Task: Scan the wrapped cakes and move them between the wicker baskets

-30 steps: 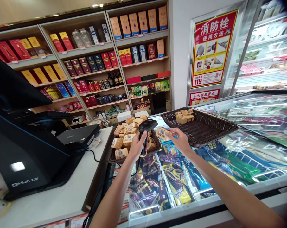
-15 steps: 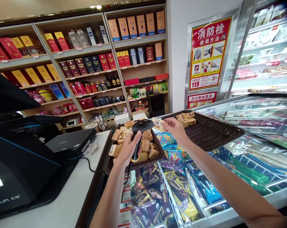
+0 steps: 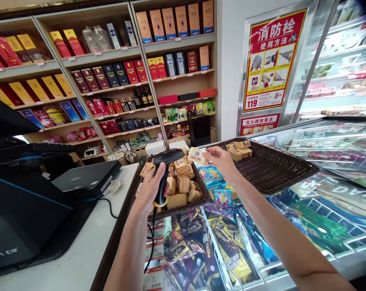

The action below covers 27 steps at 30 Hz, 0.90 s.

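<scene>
One black scanner (image 3: 170, 155) is clasped in the left hand (image 3: 149, 186), the fingers closed round its grip; it has been shifted leftward above the left basket (image 3: 205, 197) since half a second ago, so that more of the packets (image 3: 183, 184) heaped at that basket's right side are left uncovered. By the right hand (image 3: 222, 161), one tan packet (image 3: 197, 156) is pinched between thumb and fingers near the basket's far right corner, whereas a second ago it was held lower, over the freezer (image 3: 352, 258). A slim gap can now be seen between scanner head and packet, where the two had appeared to meet. The barcode is judged to be presented for reading, though whether it has been read cannot be told. Beyond, the few packets in the second basket (image 3: 274, 171) appear unmoved; farther back, boxed goods (image 3: 168, 26) are shelved
</scene>
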Available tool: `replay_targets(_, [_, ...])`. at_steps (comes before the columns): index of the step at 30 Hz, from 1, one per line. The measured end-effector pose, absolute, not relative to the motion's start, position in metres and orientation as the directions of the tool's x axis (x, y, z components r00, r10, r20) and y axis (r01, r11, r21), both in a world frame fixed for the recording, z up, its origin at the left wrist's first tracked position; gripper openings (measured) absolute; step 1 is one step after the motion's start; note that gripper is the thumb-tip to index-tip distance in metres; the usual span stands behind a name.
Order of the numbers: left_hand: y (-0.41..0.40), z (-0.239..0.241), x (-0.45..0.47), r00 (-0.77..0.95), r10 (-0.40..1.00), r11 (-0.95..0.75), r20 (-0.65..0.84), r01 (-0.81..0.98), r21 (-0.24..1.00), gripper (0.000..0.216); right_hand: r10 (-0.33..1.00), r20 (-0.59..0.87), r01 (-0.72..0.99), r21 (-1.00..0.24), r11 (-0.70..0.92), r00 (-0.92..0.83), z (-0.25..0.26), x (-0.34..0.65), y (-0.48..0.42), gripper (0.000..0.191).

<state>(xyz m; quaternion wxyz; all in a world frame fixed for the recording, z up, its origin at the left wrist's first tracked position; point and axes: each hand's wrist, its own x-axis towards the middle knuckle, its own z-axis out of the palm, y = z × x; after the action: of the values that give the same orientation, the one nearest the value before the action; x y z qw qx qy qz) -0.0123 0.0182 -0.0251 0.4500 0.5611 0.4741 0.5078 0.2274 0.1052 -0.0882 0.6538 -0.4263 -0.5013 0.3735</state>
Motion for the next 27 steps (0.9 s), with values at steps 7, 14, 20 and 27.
replay_targets(7, [0.014, -0.007, -0.054, -0.212, 0.958, -0.16, 0.194, 0.168, 0.973, 0.056, 0.863, 0.472, 0.221, -0.875, 0.431, 0.183, -0.096, 0.196, 0.121, 0.035])
replay_targets(14, [0.016, -0.005, -0.073, -0.299, 0.92, -0.219, 0.254, 0.147, 0.965, 0.055, 0.812, 0.582, 0.554, -0.659, 0.508, -0.052, -0.053, 0.102, 0.199, 0.023])
replay_targets(20, [0.015, -0.008, -0.06, -0.235, 0.942, -0.215, 0.24, 0.129, 0.968, 0.057, 0.82, 0.526, 0.684, -0.513, 0.519, -0.227, -0.059, 0.077, 0.226, 0.012])
replay_targets(27, [0.016, -0.012, -0.03, -0.128, 0.978, -0.153, 0.163, 0.087, 0.984, 0.063, 0.88, 0.471, 0.839, -0.454, 0.3, -0.059, -0.085, 0.2, 0.213, 0.023])
